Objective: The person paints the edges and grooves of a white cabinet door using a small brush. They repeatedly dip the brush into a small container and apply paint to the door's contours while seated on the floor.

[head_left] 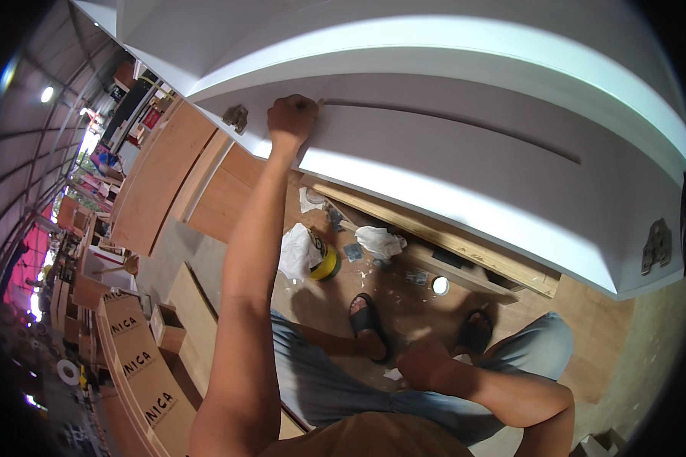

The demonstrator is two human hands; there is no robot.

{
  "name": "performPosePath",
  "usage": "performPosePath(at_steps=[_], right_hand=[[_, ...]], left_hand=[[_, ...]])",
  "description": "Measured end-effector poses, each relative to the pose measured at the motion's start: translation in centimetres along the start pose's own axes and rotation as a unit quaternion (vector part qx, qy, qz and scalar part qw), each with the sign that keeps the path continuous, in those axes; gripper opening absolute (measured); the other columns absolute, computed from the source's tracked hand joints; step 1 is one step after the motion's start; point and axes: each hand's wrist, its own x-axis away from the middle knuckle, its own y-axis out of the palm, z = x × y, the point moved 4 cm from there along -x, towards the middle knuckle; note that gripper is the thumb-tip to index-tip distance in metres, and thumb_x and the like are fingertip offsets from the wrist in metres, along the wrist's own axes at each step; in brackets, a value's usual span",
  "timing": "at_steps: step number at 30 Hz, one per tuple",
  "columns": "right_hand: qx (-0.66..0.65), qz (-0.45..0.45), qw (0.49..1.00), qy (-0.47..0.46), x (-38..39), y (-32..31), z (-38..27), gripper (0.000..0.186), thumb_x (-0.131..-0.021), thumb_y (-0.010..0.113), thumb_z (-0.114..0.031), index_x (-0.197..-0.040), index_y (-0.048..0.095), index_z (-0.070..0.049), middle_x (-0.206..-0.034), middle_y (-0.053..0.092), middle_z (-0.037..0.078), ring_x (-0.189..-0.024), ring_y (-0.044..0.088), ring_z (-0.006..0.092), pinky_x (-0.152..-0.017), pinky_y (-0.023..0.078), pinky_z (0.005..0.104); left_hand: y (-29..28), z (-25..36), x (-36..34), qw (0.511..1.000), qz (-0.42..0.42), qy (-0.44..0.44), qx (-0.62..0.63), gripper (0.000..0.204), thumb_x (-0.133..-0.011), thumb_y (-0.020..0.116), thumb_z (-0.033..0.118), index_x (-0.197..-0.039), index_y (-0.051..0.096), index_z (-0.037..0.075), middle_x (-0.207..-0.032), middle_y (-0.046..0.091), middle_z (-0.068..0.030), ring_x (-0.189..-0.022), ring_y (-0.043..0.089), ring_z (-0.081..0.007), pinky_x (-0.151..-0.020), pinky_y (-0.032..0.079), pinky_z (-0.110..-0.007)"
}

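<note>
My left hand (292, 118) reaches up to a white cabinet panel (434, 152), its fingers curled closed at the panel's left end. Whatever the fingertips pinch is too small to make out. From beside them, a thin dark line (450, 120) runs rightward along the panel. A metal hinge (236, 118) sits just left of this hand, and another hinge (655, 247) is at the panel's right end. Low between my knees, my right hand (427, 365) is curled closed, its fingertips hidden. Whitish bits (393, 374) show next to it, held or lying behind.
Below the panel lie a yellow-and-black tub (325, 263) with a white rag (297, 251), another crumpled white rag (381, 242) and a round white lid (440, 286). A wooden beam (434, 228) runs under the cabinet. Brown boards (164, 175) and a long carton (141, 365) stand left.
</note>
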Motion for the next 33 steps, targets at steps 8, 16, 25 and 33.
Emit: performPosePath(at_steps=[8, 16, 25, 33], right_hand=[[-0.015, 0.027, 1.0, 0.002, -0.4, -0.2, 0.5, 0.028, -0.078, 0.067, -0.036, -0.09, 0.07, -0.011, -0.088, 0.07, 0.01, -0.087, 0.069, 0.0264, -0.075, 0.052, 0.041], [-0.016, 0.049, 0.999, 0.007, -0.3, -0.6, 0.4, 0.025, -0.078, 0.067, -0.034, -0.085, 0.071, -0.011, -0.085, 0.071, 0.009, -0.085, 0.069, 0.0254, -0.072, 0.053, 0.0403], [-0.056, 0.043, 0.997, 0.022, -0.3, -0.8, 0.9, 0.027, -0.079, 0.068, -0.035, -0.089, 0.072, -0.01, -0.089, 0.071, 0.01, -0.087, 0.069, 0.0268, -0.074, 0.053, 0.0415], [-0.023, -0.004, 1.0, 0.015, -0.7, -1.0, 0.8, 0.025, -0.08, 0.065, -0.031, -0.09, 0.071, -0.009, -0.09, 0.07, 0.011, -0.089, 0.068, 0.0277, -0.075, 0.053, 0.0407]], left_hand=[[1.7, 4.3, 1.0, 0.996, -0.058, 0.051, 0.056, 0.021, -0.077, 0.064, 0.019, -0.086, 0.072, 0.002, -0.07, 0.068, -0.0098, -0.064, 0.064, -0.0168, -0.063, 0.05, -0.028], [2.9, 9.3, 3.3, 0.979, -0.115, 0.103, 0.136, 0.019, -0.077, 0.068, 0.014, -0.089, 0.072, 0.0, -0.072, 0.069, -0.0085, -0.065, 0.06, -0.0093, -0.062, 0.049, -0.025], [1.7, 6.3, 1.7, 0.988, -0.114, 0.09, 0.058, 0.021, -0.077, 0.069, 0.015, -0.093, 0.072, 0.001, -0.073, 0.07, -0.0103, -0.064, 0.064, -0.014, -0.064, 0.051, -0.027], [0.5, 0.7, -0.4, 0.994, -0.009, 0.093, -0.06, 0.024, -0.078, 0.065, 0.023, -0.09, 0.073, 0.004, -0.078, 0.07, -0.0151, -0.074, 0.07, -0.0251, -0.069, 0.053, -0.033]])
